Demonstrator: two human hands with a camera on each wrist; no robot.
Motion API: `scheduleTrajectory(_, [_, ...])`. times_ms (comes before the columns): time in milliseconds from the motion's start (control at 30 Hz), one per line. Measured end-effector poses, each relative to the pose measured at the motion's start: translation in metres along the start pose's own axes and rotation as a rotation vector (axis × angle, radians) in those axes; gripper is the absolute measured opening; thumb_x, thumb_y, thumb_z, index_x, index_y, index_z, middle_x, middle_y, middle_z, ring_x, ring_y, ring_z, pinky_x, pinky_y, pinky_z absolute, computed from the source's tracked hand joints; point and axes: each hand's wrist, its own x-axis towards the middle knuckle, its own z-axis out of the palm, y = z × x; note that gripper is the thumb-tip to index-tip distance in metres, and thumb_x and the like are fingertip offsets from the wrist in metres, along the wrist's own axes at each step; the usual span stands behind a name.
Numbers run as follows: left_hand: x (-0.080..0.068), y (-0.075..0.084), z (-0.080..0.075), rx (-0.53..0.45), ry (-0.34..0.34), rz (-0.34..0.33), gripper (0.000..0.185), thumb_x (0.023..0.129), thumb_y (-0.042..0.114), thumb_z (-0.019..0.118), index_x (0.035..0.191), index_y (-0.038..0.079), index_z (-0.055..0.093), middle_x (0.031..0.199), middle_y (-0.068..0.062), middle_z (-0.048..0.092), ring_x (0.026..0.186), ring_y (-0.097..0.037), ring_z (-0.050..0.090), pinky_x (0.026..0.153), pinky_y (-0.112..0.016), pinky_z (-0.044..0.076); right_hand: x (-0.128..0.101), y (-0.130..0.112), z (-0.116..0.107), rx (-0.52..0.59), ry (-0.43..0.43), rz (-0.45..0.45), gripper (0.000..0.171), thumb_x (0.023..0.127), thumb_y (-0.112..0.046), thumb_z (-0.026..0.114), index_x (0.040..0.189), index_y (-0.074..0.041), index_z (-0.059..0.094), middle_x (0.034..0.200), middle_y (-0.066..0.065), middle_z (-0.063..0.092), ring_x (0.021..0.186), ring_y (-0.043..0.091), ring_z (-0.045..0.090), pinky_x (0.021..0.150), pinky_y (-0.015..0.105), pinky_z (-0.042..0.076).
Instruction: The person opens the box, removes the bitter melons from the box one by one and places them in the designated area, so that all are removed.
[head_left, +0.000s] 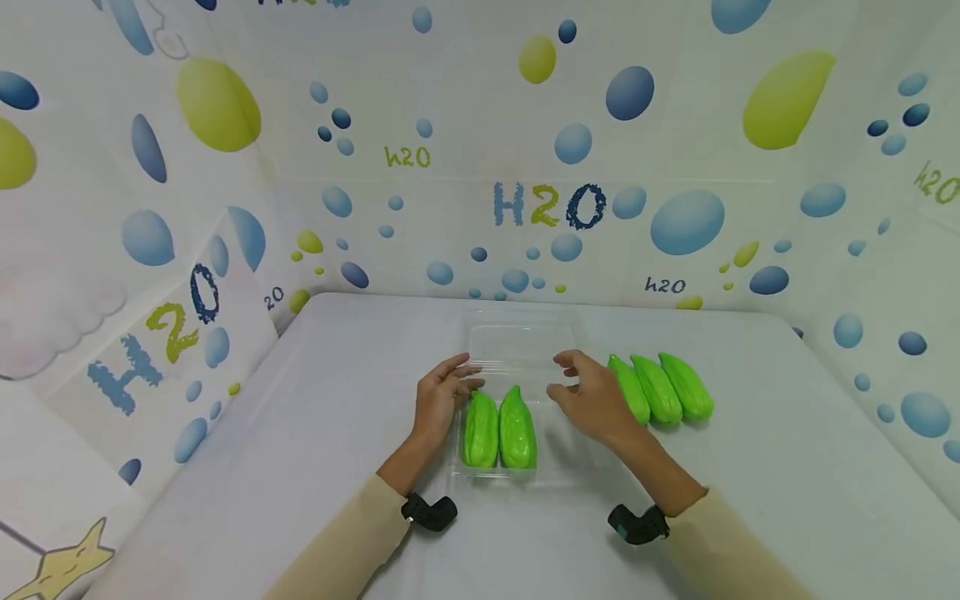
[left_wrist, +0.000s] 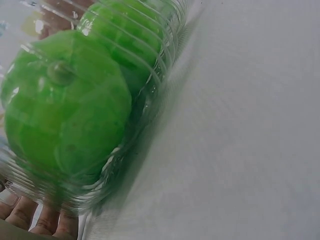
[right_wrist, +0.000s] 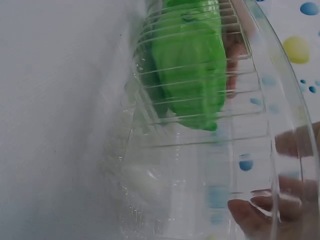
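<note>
A clear plastic clamshell box (head_left: 495,473) lies with its lid (head_left: 522,340) folded back on the far side. Two bright green, ribbed, pointed vegetable-like pieces (head_left: 517,429) lie side by side in the left part of its base. My left hand (head_left: 441,396) is at the box's left side, its fingers loosely bent near the tip of the left piece (head_left: 481,429). In the left wrist view its fingers (left_wrist: 47,217) show beside the clear wall. My right hand (head_left: 596,398) is at the box's right side, thumb and fingers apart, holding nothing; fingers (right_wrist: 250,215) show through the plastic.
Three more green pieces (head_left: 660,390) lie in a row on the white table (head_left: 337,375), just beyond my right hand and partly hidden by it. A patterned sheet (head_left: 450,208) with blue and yellow-green drops hangs behind the table and along both sides.
</note>
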Motion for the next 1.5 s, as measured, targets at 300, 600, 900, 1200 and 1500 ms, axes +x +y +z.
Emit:
scheduleTrajectory(300, [0.001, -0.001, 0.001, 0.008, -0.003, -0.003, 0.052, 0.092, -0.007, 0.041, 0.142, -0.006, 0.052, 0.129, -0.025, 0.065, 0.111, -0.037, 0.068, 0.076, -0.021, 0.054, -0.003, -0.007, 0.003, -0.119, -0.149, -0.014, 0.059, 0.092, -0.027, 0.068, 0.142, -0.001, 0.052, 0.14, 0.019, 0.059, 0.119, 0.035, 0.061, 0.091, 0.048, 0.055])
scheduleTrajectory(600, [0.002, 0.0, 0.0, -0.017, 0.001, 0.001, 0.051, 0.092, -0.008, 0.041, 0.142, -0.006, 0.052, 0.129, -0.027, 0.064, 0.113, -0.041, 0.067, 0.075, -0.02, 0.053, -0.001, -0.011, 0.009, -0.119, -0.255, 0.027, 0.059, 0.091, -0.031, 0.068, 0.139, 0.001, 0.055, 0.132, 0.017, 0.063, 0.111, 0.03, 0.062, 0.087, 0.045, 0.055])
scheduleTrajectory(900, [0.002, 0.0, 0.0, -0.017, -0.001, 0.006, 0.053, 0.09, -0.008, 0.041, 0.142, -0.009, 0.05, 0.129, -0.028, 0.064, 0.111, -0.039, 0.068, 0.075, -0.021, 0.053, -0.001, -0.012, 0.015, -0.098, -0.345, 0.09, 0.061, 0.089, -0.036, 0.071, 0.137, -0.001, 0.059, 0.125, 0.013, 0.067, 0.11, 0.029, 0.064, 0.089, 0.046, 0.055])
scheduleTrajectory(1200, [0.002, 0.001, -0.001, -0.014, -0.015, 0.007, 0.052, 0.092, -0.007, 0.04, 0.143, -0.007, 0.05, 0.13, -0.026, 0.064, 0.113, -0.039, 0.067, 0.076, -0.021, 0.053, 0.0, -0.016, 0.02, -0.077, -0.385, 0.138, 0.064, 0.088, -0.039, 0.073, 0.137, 0.0, 0.059, 0.121, 0.011, 0.068, 0.113, 0.029, 0.064, 0.094, 0.049, 0.053])
scheduleTrajectory(1500, [0.003, 0.0, -0.002, -0.038, -0.014, 0.001, 0.054, 0.089, -0.009, 0.04, 0.143, -0.009, 0.05, 0.131, -0.029, 0.062, 0.112, -0.04, 0.067, 0.074, -0.021, 0.053, 0.005, -0.02, 0.025, -0.073, -0.401, 0.186, 0.067, 0.085, -0.038, 0.078, 0.136, 0.001, 0.06, 0.122, 0.012, 0.068, 0.113, 0.027, 0.064, 0.093, 0.047, 0.053])
